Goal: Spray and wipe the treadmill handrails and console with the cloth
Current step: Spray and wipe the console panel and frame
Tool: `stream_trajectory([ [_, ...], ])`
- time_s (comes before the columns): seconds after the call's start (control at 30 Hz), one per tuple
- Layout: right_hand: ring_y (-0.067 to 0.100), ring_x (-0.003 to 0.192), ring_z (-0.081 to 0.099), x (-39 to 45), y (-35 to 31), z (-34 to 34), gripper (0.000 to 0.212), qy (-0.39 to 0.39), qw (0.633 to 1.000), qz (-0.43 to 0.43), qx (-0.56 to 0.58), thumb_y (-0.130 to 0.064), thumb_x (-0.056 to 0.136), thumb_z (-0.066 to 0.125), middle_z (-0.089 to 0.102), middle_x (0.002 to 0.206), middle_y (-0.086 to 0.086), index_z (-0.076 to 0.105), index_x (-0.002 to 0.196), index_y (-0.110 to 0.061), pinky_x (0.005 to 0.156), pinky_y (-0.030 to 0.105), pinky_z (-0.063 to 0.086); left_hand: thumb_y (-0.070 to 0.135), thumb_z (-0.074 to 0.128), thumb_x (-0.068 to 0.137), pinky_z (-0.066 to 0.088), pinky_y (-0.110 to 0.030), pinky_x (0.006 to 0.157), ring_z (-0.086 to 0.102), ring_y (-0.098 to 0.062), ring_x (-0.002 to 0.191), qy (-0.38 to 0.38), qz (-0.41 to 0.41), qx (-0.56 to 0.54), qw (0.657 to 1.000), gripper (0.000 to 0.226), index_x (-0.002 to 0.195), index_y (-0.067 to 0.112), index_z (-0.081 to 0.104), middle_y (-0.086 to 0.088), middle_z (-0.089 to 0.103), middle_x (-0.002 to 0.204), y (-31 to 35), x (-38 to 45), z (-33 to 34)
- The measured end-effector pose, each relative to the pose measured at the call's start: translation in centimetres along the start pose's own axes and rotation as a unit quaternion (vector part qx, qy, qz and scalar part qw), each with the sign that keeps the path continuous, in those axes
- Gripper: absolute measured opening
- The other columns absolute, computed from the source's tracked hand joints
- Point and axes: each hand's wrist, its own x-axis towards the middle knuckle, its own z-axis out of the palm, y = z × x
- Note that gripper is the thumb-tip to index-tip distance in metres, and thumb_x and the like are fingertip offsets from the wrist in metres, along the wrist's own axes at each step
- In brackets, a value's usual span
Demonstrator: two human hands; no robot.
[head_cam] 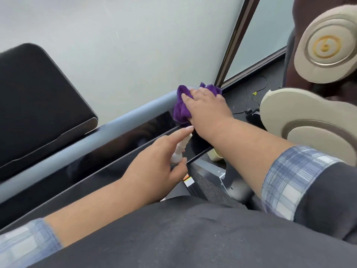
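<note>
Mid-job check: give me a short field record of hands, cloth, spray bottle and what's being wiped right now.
right hand: presses the purple cloth on the grey handrail, near its right end
left hand: grips a white spray bottle, index finger extended over the nozzle
bottle position: above the black glossy console panel
nozzle: points toward the cloth
spray: none visible

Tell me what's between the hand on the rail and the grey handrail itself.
In the head view, the purple cloth lies between the right hand and the grey handrail.
</note>
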Motion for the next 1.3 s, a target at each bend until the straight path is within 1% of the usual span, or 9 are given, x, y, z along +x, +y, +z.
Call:
stream_trajectory([
  [0.13, 0.027, 0.136, 0.035, -5.6, 1.7, 0.2, 0.062, -0.015, 0.997, 0.069, 0.044, -0.036, 0.09, 0.061, 0.037, 0.152, 0.002, 0.035, 0.146, -0.028, 0.098, 0.049, 0.041, 0.033, 0.057, 0.091, 0.049, -0.027, 0.082, 0.057, -0.001, 0.096, -0.027, -0.031, 0.007, 0.999, 0.071, 0.138, 0.07, 0.018, 0.018, 0.058, 0.114, 1.2, 1.1, 1.6],
  [0.3, 0.028, 0.144, 0.026, -14.4, 2.7, 2.4, 0.08, -0.049, 0.993, 0.105, 0.013, -0.039, 0.088, 0.068, 0.025, 0.159, 0.005, 0.022, 0.152, -0.028, 0.099, 0.05, 0.041, 0.036, 0.055, 0.088, 0.042, -0.018, 0.064, 0.055, 0.007, 0.07, -0.012, -0.041, 0.001, 0.999, 0.065, 0.132, 0.071, 0.024, 0.021, 0.059, 0.108, 3.1, 3.2, 2.9],
  [0.37, 0.027, 0.146, 0.023, -17.4, 3.8, 3.2, 0.079, -0.056, 0.991, 0.117, 0.037, -0.043, 0.09, 0.065, 0.023, 0.161, 0.003, 0.019, 0.153, -0.029, 0.102, 0.049, 0.04, 0.035, 0.055, 0.089, 0.038, -0.014, 0.061, 0.054, 0.008, 0.071, -0.013, -0.043, 0.028, 0.999, 0.064, 0.134, 0.067, 0.024, 0.02, 0.055, 0.1, 3.9, 3.9, 3.5],
  [0.57, 0.022, 0.131, 0.041, -23.3, 6.6, 3.5, 0.069, -0.048, 0.973, 0.162, 0.159, -0.038, 0.09, 0.062, 0.036, 0.153, -0.007, 0.03, 0.151, -0.036, 0.098, 0.041, 0.043, 0.029, 0.051, 0.09, 0.041, -0.03, 0.062, 0.054, -0.014, 0.081, -0.058, -0.023, 0.089, 0.994, 0.06, 0.137, 0.056, 0.026, 0.009, 0.054, 0.105, 6.6, 5.5, 5.8],
  [0.67, 0.023, 0.127, 0.047, -26.1, 6.7, 3.5, 0.069, -0.012, 0.961, 0.159, 0.227, -0.033, 0.084, 0.063, 0.044, 0.149, -0.009, 0.039, 0.149, -0.036, 0.101, 0.041, 0.043, 0.025, 0.053, 0.092, 0.032, -0.026, 0.052, 0.052, -0.019, 0.076, -0.095, -0.006, 0.157, 0.983, 0.062, 0.14, 0.052, 0.025, 0.006, 0.047, 0.1, 7.0, 6.7, 7.2],
  [0.73, 0.024, 0.132, 0.046, -27.4, 6.4, 3.7, 0.069, 0.002, 0.956, 0.14, 0.257, -0.031, 0.084, 0.065, 0.046, 0.149, -0.006, 0.042, 0.149, -0.033, 0.107, 0.042, 0.04, 0.023, 0.053, 0.093, 0.029, -0.026, 0.05, 0.052, -0.022, 0.074, -0.118, -0.002, 0.202, 0.972, 0.063, 0.141, 0.051, 0.023, 0.005, 0.045, 0.1, 7.2, 7.4, 7.9],
  [0.97, 0.015, 0.141, 0.036, -28.9, 7.0, 4.3, 0.069, 0.015, 0.948, 0.128, 0.292, -0.032, 0.087, 0.067, 0.042, 0.153, -0.009, 0.04, 0.15, -0.036, 0.113, 0.037, 0.033, 0.019, 0.055, 0.091, 0.054, -0.043, 0.066, 0.059, -0.031, 0.078, -0.131, -0.008, 0.252, 0.959, 0.058, 0.131, 0.048, 0.025, -0.003, 0.055, 0.099, 7.9, 9.2, 8.3],
  [1.2, 0.014, 0.134, 0.041, -29.7, 7.6, 4.1, 0.067, 0.022, 0.939, 0.138, 0.315, -0.03, 0.086, 0.066, 0.043, 0.15, -0.012, 0.042, 0.148, -0.038, 0.112, 0.033, 0.034, 0.017, 0.054, 0.09, 0.053, -0.04, 0.061, 0.06, -0.029, 0.076, -0.124, -0.003, 0.289, 0.949, 0.067, 0.138, 0.049, 0.021, -0.002, 0.054, 0.1, 7.0, 10.0, 7.9],
  [1.3, 0.015, 0.132, 0.043, -29.5, 7.6, 4.0, 0.068, 0.017, 0.941, 0.131, 0.313, -0.029, 0.085, 0.067, 0.044, 0.15, -0.012, 0.042, 0.148, -0.038, 0.11, 0.031, 0.034, 0.017, 0.052, 0.09, 0.039, -0.03, 0.046, 0.057, -0.018, 0.064, -0.097, -0.026, 0.292, 0.951, 0.067, 0.141, 0.049, 0.021, 0.0, 0.053, 0.096, 5.1, 11.0, 6.4],
])
